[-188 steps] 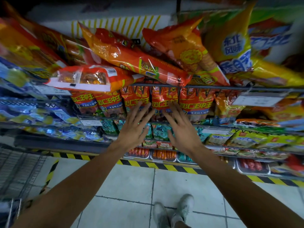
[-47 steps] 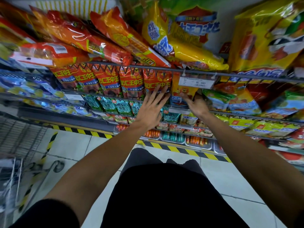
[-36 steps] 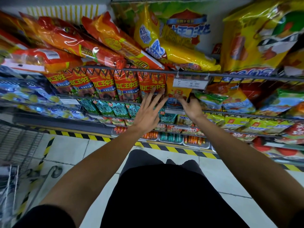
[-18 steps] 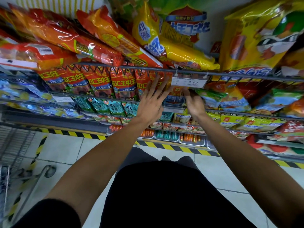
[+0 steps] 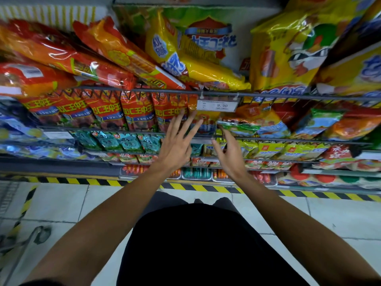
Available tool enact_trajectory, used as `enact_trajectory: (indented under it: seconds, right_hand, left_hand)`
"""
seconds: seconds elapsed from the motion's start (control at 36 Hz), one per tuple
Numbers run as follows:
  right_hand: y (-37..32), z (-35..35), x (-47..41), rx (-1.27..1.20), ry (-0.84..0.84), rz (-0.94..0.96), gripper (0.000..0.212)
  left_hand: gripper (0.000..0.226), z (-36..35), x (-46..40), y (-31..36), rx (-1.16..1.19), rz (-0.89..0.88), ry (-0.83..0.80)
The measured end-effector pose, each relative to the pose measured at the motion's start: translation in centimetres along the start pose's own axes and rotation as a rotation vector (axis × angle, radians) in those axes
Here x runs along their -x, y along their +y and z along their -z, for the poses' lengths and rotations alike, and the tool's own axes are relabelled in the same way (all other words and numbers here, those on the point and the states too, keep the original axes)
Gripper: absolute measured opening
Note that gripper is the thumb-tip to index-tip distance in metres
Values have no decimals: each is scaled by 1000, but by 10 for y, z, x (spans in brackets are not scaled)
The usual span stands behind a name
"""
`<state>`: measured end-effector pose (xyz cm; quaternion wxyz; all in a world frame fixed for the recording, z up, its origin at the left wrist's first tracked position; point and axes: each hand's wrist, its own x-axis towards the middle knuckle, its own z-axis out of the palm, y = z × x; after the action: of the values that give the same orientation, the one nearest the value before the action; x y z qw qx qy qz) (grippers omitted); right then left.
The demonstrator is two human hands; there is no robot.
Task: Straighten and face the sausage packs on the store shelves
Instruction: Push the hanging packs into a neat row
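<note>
The left hand reached up with fingers spread straight, tips at the red sausage packs standing in a row behind the shelf's front rail. The right hand hovered just beside it, fingers loosely bent and holding nothing, below the price tag.

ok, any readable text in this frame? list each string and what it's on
"9.90": white price tag clipped to the wire shelf rail.
Red sausage packs: large yellow Chinese characters, mirrored or blurred, not reliably readable.
Yellow bag and backing poster: Chinese lettering, unclear.
Lower shelf tag: too blurred.
</note>
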<state>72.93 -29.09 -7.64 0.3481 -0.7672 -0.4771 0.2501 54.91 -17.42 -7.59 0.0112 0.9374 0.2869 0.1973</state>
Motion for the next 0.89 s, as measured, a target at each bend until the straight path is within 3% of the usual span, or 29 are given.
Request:
enact_trajectory:
  seconds: [0.11,0.19,0.39,0.53,0.67,0.75,0.89]
  right_hand:
    - [-1,21,-13,66,-27,64,54]
    - [1,41,-13,44,15,117,38]
    - [39,68,22,-106,199,-77,16]
    - [60,83,30,-236,211,-191,32]
    - [57,91,17,-260,94,-250,49]
    - [53,93,14,-295,48,-266,52]
    - [61,98,13,-205,-32,-310,45]
  left_hand:
    - [90,-4,-7,7,-4,92,-81]
    - [78,-1,-6,16,23,114,-92]
    - [66,9,-11,51,353,193,-1]
    - [63,19,-36,77,420,96,-12]
    - [74,23,-71,100,374,56,-241]
    - [66,23,-88,107,293,98,-333]
    - [62,33,-97,103,357,118,-296]
